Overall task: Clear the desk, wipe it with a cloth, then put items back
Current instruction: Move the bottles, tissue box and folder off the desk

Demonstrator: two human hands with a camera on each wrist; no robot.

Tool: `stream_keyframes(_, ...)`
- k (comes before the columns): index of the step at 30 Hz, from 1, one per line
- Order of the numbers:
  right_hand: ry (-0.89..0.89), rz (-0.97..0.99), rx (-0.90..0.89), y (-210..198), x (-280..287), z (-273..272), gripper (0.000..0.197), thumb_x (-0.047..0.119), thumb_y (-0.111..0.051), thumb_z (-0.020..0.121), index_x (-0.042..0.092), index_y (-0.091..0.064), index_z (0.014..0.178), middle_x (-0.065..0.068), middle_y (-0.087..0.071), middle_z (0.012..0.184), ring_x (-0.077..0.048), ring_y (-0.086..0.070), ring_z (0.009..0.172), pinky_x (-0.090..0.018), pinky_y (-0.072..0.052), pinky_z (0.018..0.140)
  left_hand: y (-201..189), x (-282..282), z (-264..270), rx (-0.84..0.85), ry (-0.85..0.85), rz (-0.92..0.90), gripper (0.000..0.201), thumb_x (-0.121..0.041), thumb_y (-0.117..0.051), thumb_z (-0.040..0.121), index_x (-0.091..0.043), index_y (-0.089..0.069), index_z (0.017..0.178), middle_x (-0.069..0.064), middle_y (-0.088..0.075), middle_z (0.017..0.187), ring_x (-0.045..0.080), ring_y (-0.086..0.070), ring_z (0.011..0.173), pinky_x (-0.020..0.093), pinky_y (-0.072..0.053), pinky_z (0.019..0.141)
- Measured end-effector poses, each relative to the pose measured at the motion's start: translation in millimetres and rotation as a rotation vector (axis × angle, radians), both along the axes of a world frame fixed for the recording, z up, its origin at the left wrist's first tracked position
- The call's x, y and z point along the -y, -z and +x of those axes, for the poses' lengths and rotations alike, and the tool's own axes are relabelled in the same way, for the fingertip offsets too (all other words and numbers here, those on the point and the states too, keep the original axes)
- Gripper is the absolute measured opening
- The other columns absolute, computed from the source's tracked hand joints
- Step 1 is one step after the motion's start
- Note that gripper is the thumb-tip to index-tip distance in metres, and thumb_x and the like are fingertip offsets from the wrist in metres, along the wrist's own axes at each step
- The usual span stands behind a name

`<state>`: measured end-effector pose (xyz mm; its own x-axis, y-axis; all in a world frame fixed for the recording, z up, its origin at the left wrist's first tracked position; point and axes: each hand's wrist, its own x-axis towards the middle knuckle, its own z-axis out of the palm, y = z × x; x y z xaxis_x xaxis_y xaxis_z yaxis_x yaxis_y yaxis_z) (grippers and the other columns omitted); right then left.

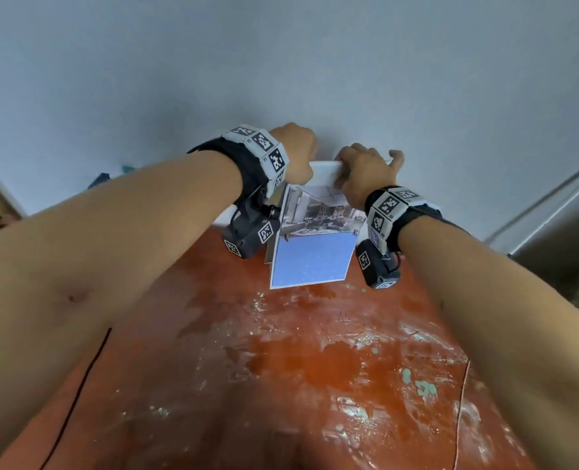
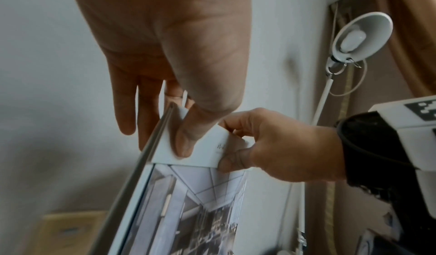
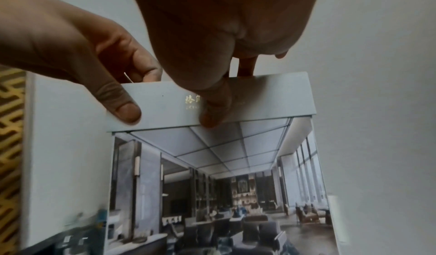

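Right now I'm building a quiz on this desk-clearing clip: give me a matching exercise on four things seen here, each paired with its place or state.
Things:
1. desk calendar
2. left hand
3. right hand
4. desk

Places or states:
A. reddish, streaked with pale stains
B. grips the calendar's top left end
C. held up, pages hanging
D. grips the calendar's top right end

Pairs: 1-C, 2-B, 3-D, 4-A

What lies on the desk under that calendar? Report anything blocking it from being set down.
Nothing visible does. Both the left hand and right hand grip the calendar by its top edge; the red desk beneath shows only stains and thin cords near its side edges.
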<state>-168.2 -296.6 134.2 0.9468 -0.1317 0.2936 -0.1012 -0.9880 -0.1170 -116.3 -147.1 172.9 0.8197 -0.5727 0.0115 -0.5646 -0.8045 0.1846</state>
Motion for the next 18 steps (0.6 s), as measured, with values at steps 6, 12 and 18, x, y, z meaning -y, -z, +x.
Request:
stream_keyframes(6,-0.231,-0.024,-0.037,1.2,-146.8,45.1,0.029,0.008,-0.052,0.079,0.02,-0.063,0.103,0.001,-0.06,0.105,-0.024,-0.056,0.106,-0.052,-0.014,0.108,-6.1,-143.4,12.0,-0.042,-0.204,0.035,0.025,-0.015,-0.079,0.064,-0.006,-0.072,0.086,0.01,-0.071,0.087,0.028,-0.065,0.082,0.033,-0.051,0.069)
stream_keyframes(12,-0.429,-0.004,-0.068,9.0,-268.6,90.0,0.034,0.004,-0.053,0.08,0.021,-0.064,0.107,0.001,-0.061,0.108,-0.022,-0.056,0.107,-0.045,-0.017,0.107,-3.3,-260.2,19.1,-0.054,-0.383,0.022,0.025,-0.015,-0.08,0.057,-0.003,-0.069,0.075,0.004,-0.058,0.054,0.019,-0.051,0.048,0.028,-0.046,0.055)
stream_keyframes(18,-0.542,-0.058,-0.137,25.8,-342.9,124.3,0.035,0.002,-0.056,0.08,0.018,-0.064,0.111,0.0,-0.061,0.111,-0.023,-0.056,0.107,-0.04,-0.017,0.107,18.8,-323.6,30.8,-0.072,-0.46,0.018,0.022,-0.017,-0.08,0.059,-0.007,-0.067,0.074,0.003,-0.057,0.054,0.018,-0.053,0.048,0.029,-0.052,0.059)
